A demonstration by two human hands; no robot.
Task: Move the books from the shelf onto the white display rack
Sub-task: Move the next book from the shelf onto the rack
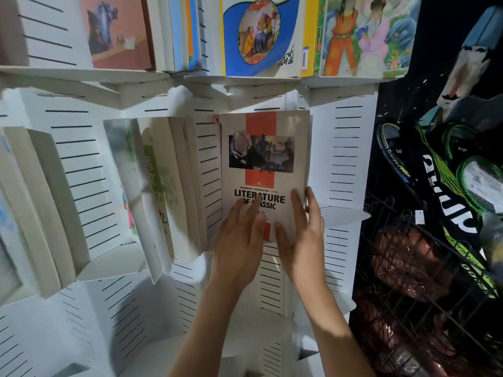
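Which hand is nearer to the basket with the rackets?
Right. The right hand holds the book's right edge, on the side of the basket; the left hand lies farther left.

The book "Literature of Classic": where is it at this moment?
In the head view the "Literature of Classic" book stands upright, cover outward, at centre against the white display rack, right of the leaning books, with the left hand and right hand on its lower part.

Book (265, 170) bottom edge — hidden behind hands (268, 238).
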